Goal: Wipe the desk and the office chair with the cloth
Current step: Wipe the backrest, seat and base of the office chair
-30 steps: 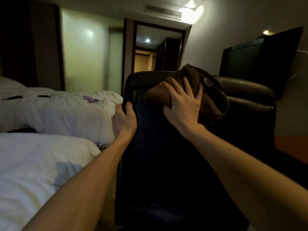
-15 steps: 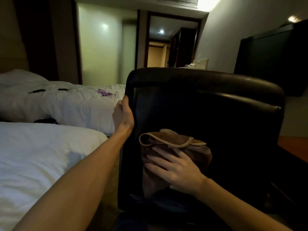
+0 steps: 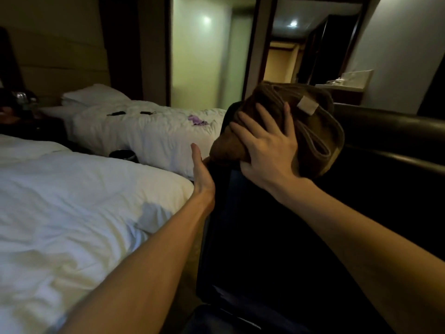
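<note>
Now we have our right hand spread flat on the brown cloth, fingers straight and fanned apart, pressing it against the top left corner of the office chair. The cloth is bunched into a thick wad that folds over the upper edge of the dark, glossy backrest, and a pale label shows on its upper side.

Our left hand lies along the left edge of the backrest, just below the cloth, with the thumb pointing straight up. Its other fingers go behind the edge, so we cannot tell whether they curl round the chair or simply rest against it.

Left of the chair stands the near bed with a rumpled white cover, close beside our left forearm. Beyond it is the far bed, also white, with a pillow at its head and a small purple thing lying on the cover near the chair.
</note>
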Demonstrator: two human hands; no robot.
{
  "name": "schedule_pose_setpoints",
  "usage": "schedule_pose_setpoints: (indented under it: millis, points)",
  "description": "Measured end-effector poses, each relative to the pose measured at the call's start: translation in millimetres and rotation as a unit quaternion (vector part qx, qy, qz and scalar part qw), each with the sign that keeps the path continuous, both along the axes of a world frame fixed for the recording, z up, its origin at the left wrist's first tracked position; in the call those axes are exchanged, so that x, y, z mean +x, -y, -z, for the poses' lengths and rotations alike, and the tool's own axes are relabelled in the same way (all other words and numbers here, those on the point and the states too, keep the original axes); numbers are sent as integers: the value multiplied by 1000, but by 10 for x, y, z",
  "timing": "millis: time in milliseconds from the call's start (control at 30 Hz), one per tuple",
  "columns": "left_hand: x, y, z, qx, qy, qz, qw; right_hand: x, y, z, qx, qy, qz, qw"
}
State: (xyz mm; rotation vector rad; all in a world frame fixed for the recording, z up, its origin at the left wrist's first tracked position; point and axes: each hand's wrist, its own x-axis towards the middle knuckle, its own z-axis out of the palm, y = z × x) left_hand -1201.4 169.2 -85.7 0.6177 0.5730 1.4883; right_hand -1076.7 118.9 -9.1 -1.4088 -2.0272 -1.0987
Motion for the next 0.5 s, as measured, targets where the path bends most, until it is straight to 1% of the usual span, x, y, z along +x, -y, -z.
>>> schedule_pose_setpoints:
  millis: [67,100,167,233,333,400,433,467,500]
  points:
    - [-42,10,11,21,56,71,996,-10,49,216,22,-11,-40,999]
    - [-70,2,22,20,48,85,995,-20,107,368,19,-16,-59,998]
    - [-153,-9,30,5,7,85,996,-62,293,733,-12,-20,-93,995]
    - [-250,32,34,3,-55,77,995,-87,555,1139,-62,13,-114,991]
    - [-283,124,5,23,-124,91,988,12,920,1592,-126,69,-156,977]
    - [-266,206,-28,27,-150,82,985,162,1094,1641,-154,103,-181,966]
    - [-255,225,-48,23,-151,79,985,230,1153,1555,-154,120,-179,964]
    - [-245,241,-63,19,-145,80,986,292,1189,1416,-140,125,-180,966]
    - [-230,255,-73,14,-135,81,987,337,1204,1237,-105,105,-195,969]
